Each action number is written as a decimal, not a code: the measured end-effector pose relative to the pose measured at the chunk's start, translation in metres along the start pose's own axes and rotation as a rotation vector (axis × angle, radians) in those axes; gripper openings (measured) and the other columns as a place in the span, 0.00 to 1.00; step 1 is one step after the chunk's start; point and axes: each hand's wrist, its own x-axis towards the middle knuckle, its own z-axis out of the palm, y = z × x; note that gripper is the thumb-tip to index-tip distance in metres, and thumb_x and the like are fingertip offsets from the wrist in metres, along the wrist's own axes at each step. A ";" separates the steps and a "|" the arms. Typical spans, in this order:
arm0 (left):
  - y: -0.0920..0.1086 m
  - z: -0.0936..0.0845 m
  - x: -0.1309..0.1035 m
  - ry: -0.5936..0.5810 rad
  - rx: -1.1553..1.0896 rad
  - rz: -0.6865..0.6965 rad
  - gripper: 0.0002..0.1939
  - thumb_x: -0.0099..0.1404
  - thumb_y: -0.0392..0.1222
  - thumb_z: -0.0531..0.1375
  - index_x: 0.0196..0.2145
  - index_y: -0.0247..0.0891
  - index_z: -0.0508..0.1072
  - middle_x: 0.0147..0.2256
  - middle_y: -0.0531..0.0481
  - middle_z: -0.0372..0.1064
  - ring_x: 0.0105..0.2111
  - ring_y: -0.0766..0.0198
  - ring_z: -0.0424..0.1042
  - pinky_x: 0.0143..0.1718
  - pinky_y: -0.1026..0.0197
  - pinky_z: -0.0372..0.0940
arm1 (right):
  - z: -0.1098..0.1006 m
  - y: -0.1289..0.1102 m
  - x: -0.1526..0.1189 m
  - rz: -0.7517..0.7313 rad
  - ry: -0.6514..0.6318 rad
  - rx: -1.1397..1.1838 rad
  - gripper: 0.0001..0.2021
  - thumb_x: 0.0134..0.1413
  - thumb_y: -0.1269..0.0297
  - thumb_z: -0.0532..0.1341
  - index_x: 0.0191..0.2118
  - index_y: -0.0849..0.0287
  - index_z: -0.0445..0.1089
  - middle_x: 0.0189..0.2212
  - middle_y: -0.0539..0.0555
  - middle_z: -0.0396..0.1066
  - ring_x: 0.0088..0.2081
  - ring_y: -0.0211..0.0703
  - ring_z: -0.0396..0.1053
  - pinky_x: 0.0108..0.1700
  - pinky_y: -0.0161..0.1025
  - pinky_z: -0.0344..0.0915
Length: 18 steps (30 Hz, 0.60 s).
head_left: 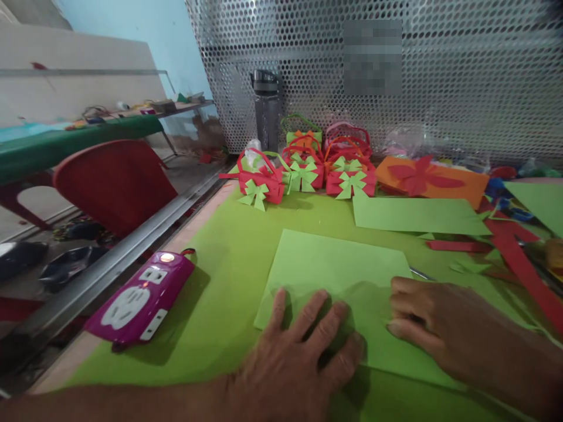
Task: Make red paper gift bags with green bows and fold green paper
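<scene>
A sheet of light green paper [334, 258] lies flat on the green tabletop in front of me. My left hand [303, 346] rests on its near part with fingers spread, pressing it down. At the sheet's right side, my right hand [435, 322] is closed, fingers curled and thumb against them. Whatever it holds, if anything, is hidden. A thin metallic rod [421, 274] shows just beyond its knuckles; I cannot tell whether the hand touches it.
A purple power strip [143, 296] lies to the left. Several red paper baskets [264, 184] with green bows stand at the back, beside a dark bottle [266, 111]. Right of them are an orange paper piece [457, 183], a green strip [422, 214] and red scraps [460, 245].
</scene>
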 end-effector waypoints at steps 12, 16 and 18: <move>-0.001 -0.001 -0.001 -0.018 -0.021 -0.010 0.24 0.70 0.51 0.43 0.61 0.45 0.54 0.62 0.41 0.51 0.59 0.43 0.51 0.52 0.35 0.54 | -0.004 -0.005 0.000 0.003 0.000 0.015 0.12 0.55 0.67 0.56 0.21 0.58 0.63 0.24 0.51 0.63 0.23 0.38 0.60 0.26 0.38 0.47; -0.001 0.000 -0.001 -0.021 -0.010 -0.010 0.23 0.71 0.51 0.42 0.60 0.46 0.55 0.61 0.42 0.52 0.59 0.44 0.52 0.51 0.36 0.54 | -0.006 -0.006 0.001 0.028 -0.055 0.002 0.11 0.55 0.67 0.55 0.22 0.58 0.64 0.25 0.52 0.64 0.25 0.40 0.62 0.27 0.39 0.48; -0.001 0.000 -0.001 -0.014 -0.009 -0.007 0.23 0.71 0.52 0.42 0.60 0.46 0.56 0.61 0.42 0.52 0.59 0.44 0.52 0.51 0.36 0.54 | -0.006 -0.006 0.002 0.030 -0.060 0.001 0.11 0.55 0.67 0.55 0.22 0.58 0.64 0.25 0.51 0.64 0.25 0.40 0.62 0.28 0.39 0.48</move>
